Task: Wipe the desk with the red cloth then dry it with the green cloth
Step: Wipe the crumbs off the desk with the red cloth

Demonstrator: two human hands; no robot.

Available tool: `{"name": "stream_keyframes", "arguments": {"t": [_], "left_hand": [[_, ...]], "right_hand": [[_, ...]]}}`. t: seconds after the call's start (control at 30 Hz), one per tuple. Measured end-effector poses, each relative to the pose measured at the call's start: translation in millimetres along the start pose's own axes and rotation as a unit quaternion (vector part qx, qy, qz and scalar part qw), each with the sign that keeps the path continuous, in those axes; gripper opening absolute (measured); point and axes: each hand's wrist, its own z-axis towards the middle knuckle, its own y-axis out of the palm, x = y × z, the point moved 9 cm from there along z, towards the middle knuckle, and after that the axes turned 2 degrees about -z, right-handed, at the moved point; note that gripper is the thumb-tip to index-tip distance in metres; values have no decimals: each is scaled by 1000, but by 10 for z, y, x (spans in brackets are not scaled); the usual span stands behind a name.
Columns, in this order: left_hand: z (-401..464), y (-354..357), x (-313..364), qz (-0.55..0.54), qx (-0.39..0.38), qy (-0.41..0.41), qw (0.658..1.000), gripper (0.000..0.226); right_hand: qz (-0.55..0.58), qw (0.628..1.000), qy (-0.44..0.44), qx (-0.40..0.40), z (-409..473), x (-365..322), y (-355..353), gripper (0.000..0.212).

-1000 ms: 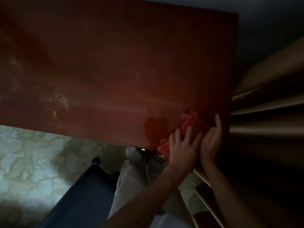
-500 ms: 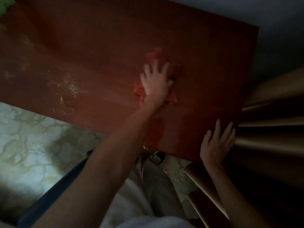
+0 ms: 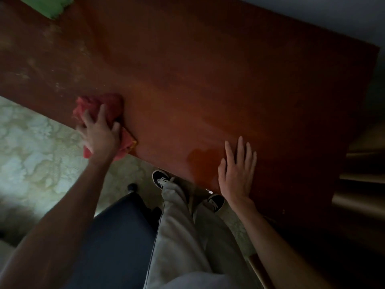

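Observation:
The dark red-brown desk [image 3: 208, 69] fills the upper part of the head view. My left hand [image 3: 100, 132] presses down on the crumpled red cloth [image 3: 98, 103] at the desk's near edge, and part of the cloth hangs over that edge. My right hand [image 3: 237, 170] lies flat on the desk near its front right, fingers spread, holding nothing. The green cloth [image 3: 46, 5] lies at the far left corner, cut off by the frame's top. Pale dusty smears show on the desk's left part.
A dark blue chair [image 3: 116, 236] stands just below the desk edge beside my legs and black-and-white shoes [image 3: 161, 180]. A marbled floor [image 3: 31, 153] lies to the left. Beige curtain folds [image 3: 362, 184] hang at the right. The room is dim.
My left hand has swept the red cloth from the desk's right corner, across the middle, to the near left edge. My right hand has come to lie flat on the desk. The green cloth came into view.

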Motion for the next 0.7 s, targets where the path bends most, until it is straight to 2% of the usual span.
{"name": "stream_keyframes", "arguments": {"t": [0.2, 0.3, 0.37, 0.5, 0.57, 0.7], "left_hand": [[-1046, 418, 1203, 52, -61, 242, 967, 74], [-1675, 666, 1733, 56, -114, 359, 925, 76], [-1899, 776, 1864, 66, -141, 408, 900, 79], [-1619, 741, 1623, 53, -150, 421, 893, 84], [-1256, 612, 1293, 51, -140, 379, 913, 86], [-225, 279, 336, 55, -110, 271, 955, 82]], "right_hand": [[-33, 999, 7, 23, -19, -33, -28, 55], [-24, 999, 6, 35, -25, -38, -49, 52], [2, 999, 19, 45, -29, 6, -49, 52], [16, 998, 49, 46, 17, -28, -42, 52], [17, 997, 58, 41, 107, -189, -55, 53], [24, 1000, -5, 19, 451, -822, -34, 52]]}}
